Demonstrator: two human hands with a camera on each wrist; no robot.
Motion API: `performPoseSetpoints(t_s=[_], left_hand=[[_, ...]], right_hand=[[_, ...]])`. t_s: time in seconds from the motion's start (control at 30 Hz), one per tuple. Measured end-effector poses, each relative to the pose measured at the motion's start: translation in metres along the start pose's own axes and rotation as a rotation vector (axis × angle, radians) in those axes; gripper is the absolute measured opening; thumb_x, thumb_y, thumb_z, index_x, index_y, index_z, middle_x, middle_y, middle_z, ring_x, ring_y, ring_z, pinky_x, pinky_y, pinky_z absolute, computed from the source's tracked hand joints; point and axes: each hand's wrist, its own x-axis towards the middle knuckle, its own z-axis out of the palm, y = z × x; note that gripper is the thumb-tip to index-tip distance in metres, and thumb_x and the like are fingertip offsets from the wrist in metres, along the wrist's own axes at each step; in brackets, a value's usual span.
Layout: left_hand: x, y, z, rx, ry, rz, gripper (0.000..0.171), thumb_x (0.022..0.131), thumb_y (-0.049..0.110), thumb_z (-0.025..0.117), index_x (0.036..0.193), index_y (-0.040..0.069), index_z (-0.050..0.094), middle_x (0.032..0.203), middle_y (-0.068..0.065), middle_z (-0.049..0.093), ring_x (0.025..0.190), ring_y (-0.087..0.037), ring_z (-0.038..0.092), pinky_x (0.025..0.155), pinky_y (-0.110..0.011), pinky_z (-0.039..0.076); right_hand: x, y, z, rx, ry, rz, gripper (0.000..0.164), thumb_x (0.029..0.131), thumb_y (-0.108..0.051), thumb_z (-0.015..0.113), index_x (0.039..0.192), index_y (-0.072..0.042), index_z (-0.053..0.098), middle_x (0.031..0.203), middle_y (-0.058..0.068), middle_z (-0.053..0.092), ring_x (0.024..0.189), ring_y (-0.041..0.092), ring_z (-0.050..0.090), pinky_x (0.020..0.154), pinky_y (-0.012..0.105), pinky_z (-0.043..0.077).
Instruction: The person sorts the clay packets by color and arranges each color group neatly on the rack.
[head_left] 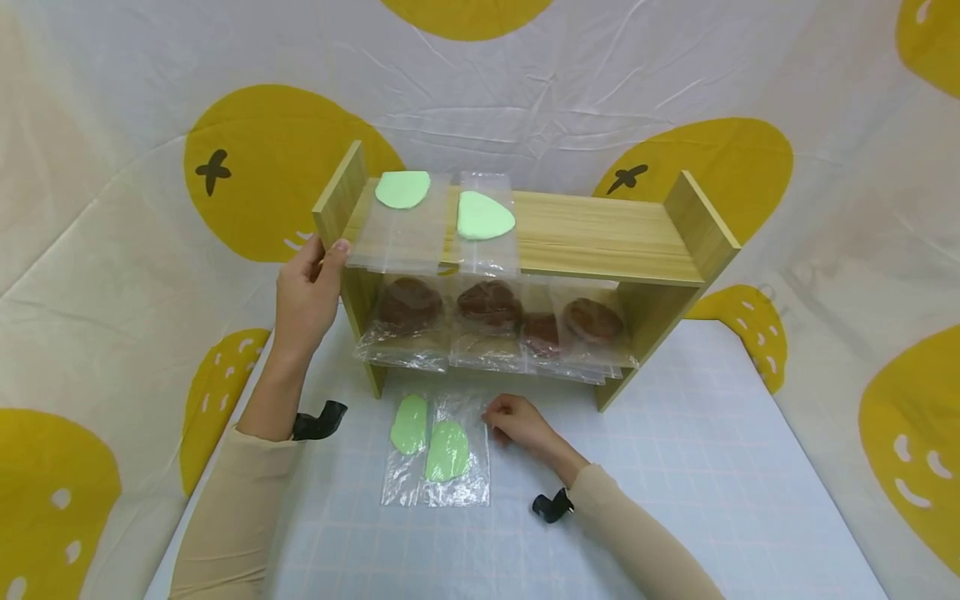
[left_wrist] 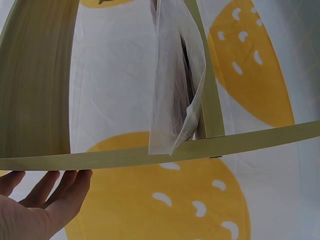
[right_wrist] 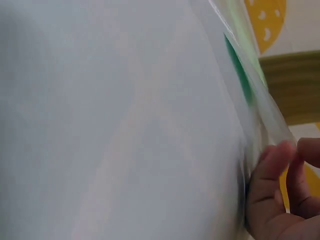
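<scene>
My right hand (head_left: 521, 423) pinches the upper right corner of a clear plastic bag (head_left: 477, 487) at the table; a flat pale green piece (head_left: 447, 452) lies inside. In the right wrist view, thumb and finger close on the film's corner. Left of it lies a second bag (head_left: 400, 492) with a green piece (head_left: 409, 425). My left hand (head_left: 307, 296) is at the left side panel of a wooden shelf (head_left: 600, 229). Its fingertips touch the panel's outer side in the left wrist view. Two bags with green pieces (head_left: 485, 217) lie on the top board, hanging slightly over its front edge.
On the shelf's lower level, several clear bags with dark reddish-brown round pieces (head_left: 592, 320) stick out over the front. The shelf stands toward the back of a table under a pale checked cloth (head_left: 712, 467). A white curtain (head_left: 517, 92) with yellow shapes surrounds it.
</scene>
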Motion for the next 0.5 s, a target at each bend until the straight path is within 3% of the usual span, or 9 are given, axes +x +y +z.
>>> performPoseSetpoints(t_s=[0.17,0.37,0.5], left_hand=[[-0.0002,0.0004,-0.0005,-0.002,-0.002,-0.005,0.043,0.103,0.038,0.055,0.137,0.012,0.062,0.126,-0.008,0.064,0.105,-0.022,0.063,0.081,-0.028,0.049],[-0.0004,0.0016,-0.0005,0.005,-0.003,-0.015,0.044,0.103,0.038,0.055,0.138,0.012,0.061,0.128,-0.008,0.064,0.11,-0.024,0.063,0.085,-0.031,0.05],[0.0001,0.0017,-0.0004,0.003,-0.003,-0.012,0.043,0.103,0.037,0.055,0.138,0.012,0.061,0.129,-0.008,0.064,0.111,-0.025,0.062,0.089,-0.036,0.051]], right_hand=[[-0.0015,-0.0022,0.0033,0.158,-0.029,0.05,0.016,0.096,-0.008,0.058,0.102,0.007,0.057,0.096,0.017,0.061,0.076,0.022,0.065,0.07,0.038,0.058],[-0.0021,-0.0037,0.0051,0.299,-0.066,0.161,0.023,0.101,-0.014,0.05,0.114,0.006,0.047,0.101,0.019,0.059,0.076,0.025,0.067,0.067,0.038,0.058],[-0.0038,-0.0041,0.0065,0.383,-0.089,0.192,0.028,0.103,-0.015,0.045,0.122,0.006,0.04,0.105,0.022,0.059,0.074,0.028,0.068,0.067,0.042,0.058]])
